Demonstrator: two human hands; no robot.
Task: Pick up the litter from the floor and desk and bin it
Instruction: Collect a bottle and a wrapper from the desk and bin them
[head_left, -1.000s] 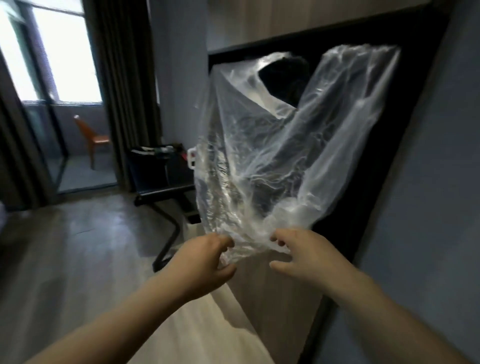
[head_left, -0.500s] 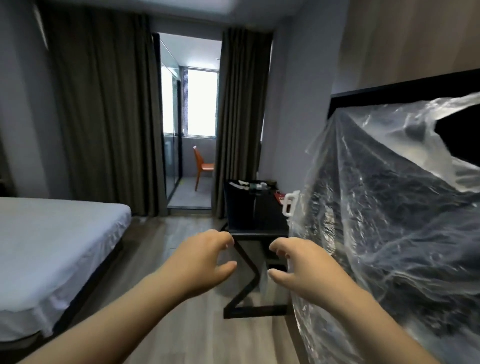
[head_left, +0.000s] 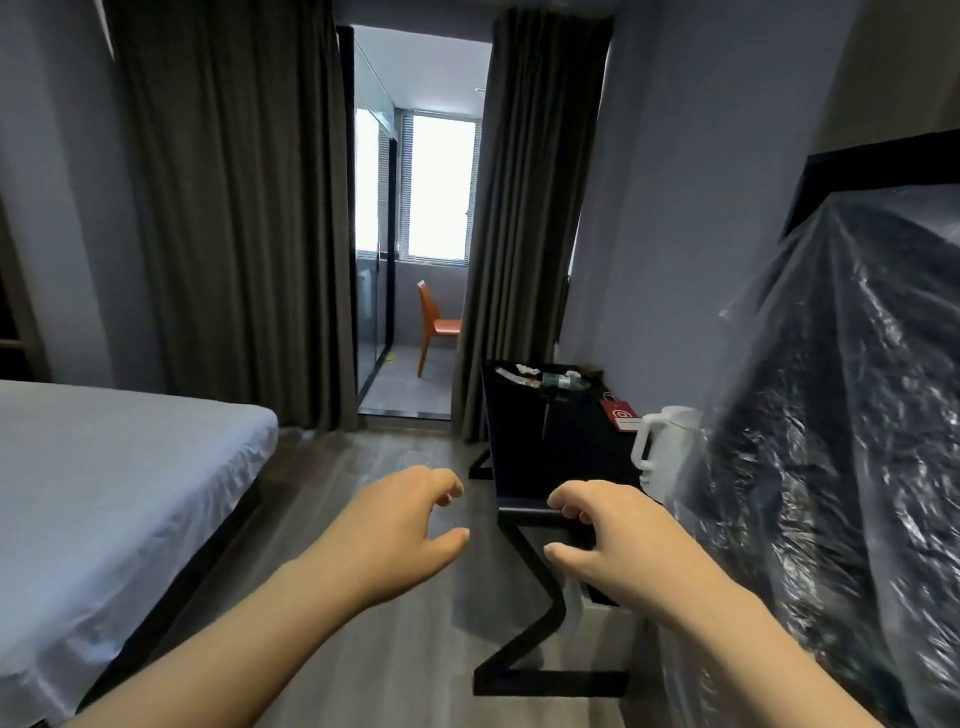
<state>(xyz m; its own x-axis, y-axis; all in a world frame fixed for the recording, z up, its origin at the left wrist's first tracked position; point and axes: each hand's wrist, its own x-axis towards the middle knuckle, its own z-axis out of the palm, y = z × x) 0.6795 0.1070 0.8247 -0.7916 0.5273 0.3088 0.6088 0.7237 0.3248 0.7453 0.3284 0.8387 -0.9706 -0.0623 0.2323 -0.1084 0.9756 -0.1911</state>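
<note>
Left hand (head_left: 400, 525): held out over the grey wood-plank floor (head_left: 363, 597), palm down, fingers half-curled with a wide gap to the thumb, holding nothing. Right hand (head_left: 618, 540): level with it and just apart, in front of the near edge of the black flat-topped counter on Z-shaped legs (head_left: 571, 452). Fingers likewise half-curled and spread from the thumb, gripping nothing.

Litter, along the counter's far edge: crumpled white paper (head_left: 524, 370) towards the far left corner, clear plastic bottle (head_left: 563, 383) lying on its side just beside it, further scraps too small to identify.

Red rectangular card with white logo (head_left: 621, 415): flat on the counter near its right edge, between the litter and the white plastic kettle (head_left: 662, 452). Kettle: upright at the near right corner, handle to the left, partly hidden behind the crinkled clear plastic sheet (head_left: 831, 467). Sheet: draped over a dark bulk along the right side. Contact with the right hand not determinable.

White-sheeted bed (head_left: 104, 467): left side, well apart from the counter. Dark grey floor-length curtains (head_left: 234, 208): drawn back either side of an open glass doorway. Orange chair (head_left: 439, 325): standing beyond the doorway, below a bright window. Pale object under the counter, behind the right hand: mostly hidden, not identifiable
</note>
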